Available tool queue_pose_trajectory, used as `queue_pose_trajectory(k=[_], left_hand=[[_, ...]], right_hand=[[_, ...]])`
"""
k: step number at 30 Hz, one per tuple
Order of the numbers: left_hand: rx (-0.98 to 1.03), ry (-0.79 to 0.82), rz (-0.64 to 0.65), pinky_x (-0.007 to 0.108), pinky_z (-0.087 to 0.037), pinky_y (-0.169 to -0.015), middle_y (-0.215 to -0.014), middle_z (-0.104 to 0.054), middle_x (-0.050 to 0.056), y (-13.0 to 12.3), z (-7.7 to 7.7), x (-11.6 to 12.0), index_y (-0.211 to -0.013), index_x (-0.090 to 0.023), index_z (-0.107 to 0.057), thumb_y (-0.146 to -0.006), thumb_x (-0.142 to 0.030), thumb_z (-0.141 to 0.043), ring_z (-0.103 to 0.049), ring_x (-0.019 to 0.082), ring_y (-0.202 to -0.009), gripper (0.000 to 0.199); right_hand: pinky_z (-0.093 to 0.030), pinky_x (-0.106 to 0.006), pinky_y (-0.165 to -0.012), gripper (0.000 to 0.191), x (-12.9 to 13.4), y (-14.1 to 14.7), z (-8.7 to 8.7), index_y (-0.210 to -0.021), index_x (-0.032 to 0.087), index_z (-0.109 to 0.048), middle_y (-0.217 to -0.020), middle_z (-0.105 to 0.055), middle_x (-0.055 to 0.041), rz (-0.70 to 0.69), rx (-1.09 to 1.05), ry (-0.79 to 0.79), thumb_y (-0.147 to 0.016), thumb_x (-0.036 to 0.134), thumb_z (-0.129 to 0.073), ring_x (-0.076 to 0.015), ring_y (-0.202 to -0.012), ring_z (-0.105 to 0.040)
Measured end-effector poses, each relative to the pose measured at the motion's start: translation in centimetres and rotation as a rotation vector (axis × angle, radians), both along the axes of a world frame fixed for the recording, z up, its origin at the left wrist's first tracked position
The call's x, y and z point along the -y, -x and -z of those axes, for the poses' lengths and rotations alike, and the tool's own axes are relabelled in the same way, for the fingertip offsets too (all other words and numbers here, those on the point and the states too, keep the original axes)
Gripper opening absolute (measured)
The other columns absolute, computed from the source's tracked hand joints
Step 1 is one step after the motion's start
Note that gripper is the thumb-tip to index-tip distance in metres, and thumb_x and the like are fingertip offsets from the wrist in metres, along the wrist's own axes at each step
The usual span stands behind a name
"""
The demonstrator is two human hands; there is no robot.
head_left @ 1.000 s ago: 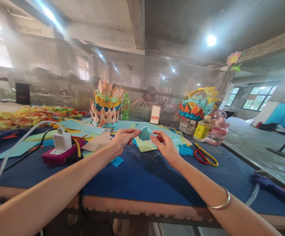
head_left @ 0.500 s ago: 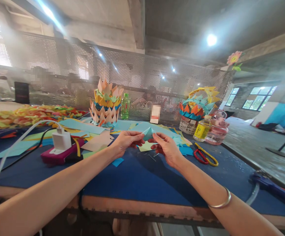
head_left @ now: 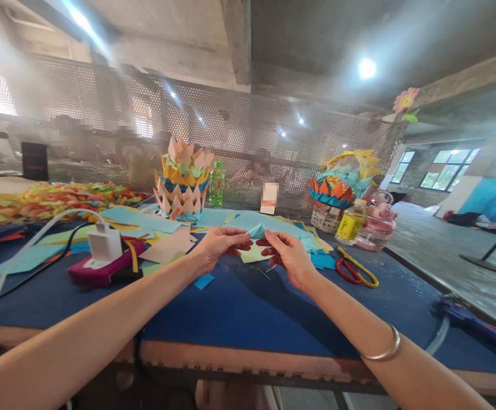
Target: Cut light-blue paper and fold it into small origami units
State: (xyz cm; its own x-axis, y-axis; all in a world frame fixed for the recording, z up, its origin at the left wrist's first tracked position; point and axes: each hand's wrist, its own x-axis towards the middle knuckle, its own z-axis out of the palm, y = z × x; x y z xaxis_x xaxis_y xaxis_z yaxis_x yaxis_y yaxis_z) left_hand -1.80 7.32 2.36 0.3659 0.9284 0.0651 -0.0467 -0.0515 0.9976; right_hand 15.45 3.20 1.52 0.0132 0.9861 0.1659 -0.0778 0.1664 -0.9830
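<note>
Between my two hands is a small folded piece of light-blue paper [head_left: 257,231], its peak pointing up, raised over the blue table. My left hand [head_left: 222,247] pinches its left corner between thumb and index finger. At the opposite corner, my right hand [head_left: 286,251] pinches it the same way, its other fingers curled beneath. Loose sheets lie behind and below: a pale yellow-green sheet [head_left: 254,254] under the hands and a wide light-blue sheet [head_left: 248,221] farther back. Folded light-blue pieces [head_left: 310,245] rest just beyond my right hand.
Scissors [head_left: 357,267] with red and yellow handles lie to the right, near a yellow-labelled bottle [head_left: 350,223] and a pink bottle [head_left: 376,228]. A tiered paper-petal piece [head_left: 182,182] stands behind left. A white charger [head_left: 104,246] sits on a magenta power strip [head_left: 89,275]. A glue gun [head_left: 465,319] lies far right.
Both hands keep their pinch on the folded paper, which looks slightly flatter, its peak lower. The whole view has shifted slightly.
</note>
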Motion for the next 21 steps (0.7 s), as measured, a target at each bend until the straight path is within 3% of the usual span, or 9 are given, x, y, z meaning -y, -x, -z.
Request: queue_pose_trajectory(k=[8,14,21], left_hand=[[0.011,-0.014,0.035,0.027,-0.046,-0.069,-0.079,-0.068,0.008,-0.1,0.1,0.1,-0.082,-0.013,-0.069,-0.057,-0.031,-0.075,-0.062,0.019,-0.084,0.031],[0.027,-0.121,0.099,0.028,-0.046,-0.075,-0.084,-0.068,0.006,-0.1,0.1,0.1,-0.083,-0.013,-0.068,-0.061,-0.025,-0.07,-0.06,0.015,-0.078,0.025],[-0.115,-0.334,-0.055,0.025,-0.047,-0.062,-0.065,-0.061,0.0,-0.5,0.7,-0.4,-0.08,-0.013,-0.06,-0.059,-0.029,-0.072,-0.056,0.01,-0.058,0.029]], right_hand=[[-0.043,-0.018,-0.045,0.032,-0.2,-0.1,0.2,-0.075,0.014,-0.062,-0.081,-0.064,-0.0062,0.04,0.068,-0.057,-0.067,0.045,-0.064,-0.0132,-0.069,-0.057],[-0.043,-0.018,-0.041,0.029,-0.7,-0.4,0.7,-0.078,0.015,-0.058,-0.074,-0.062,-0.0044,0.071,0.202,-0.225,-0.072,0.044,-0.059,-0.0125,-0.062,-0.056],[-0.042,-0.018,-0.037,0.029,-0.8,-0.3,1.1,-0.08,0.018,-0.052,-0.067,-0.058,-0.0012,0.111,0.321,-0.335,-0.072,0.044,-0.06,-0.0135,-0.059,-0.057]])
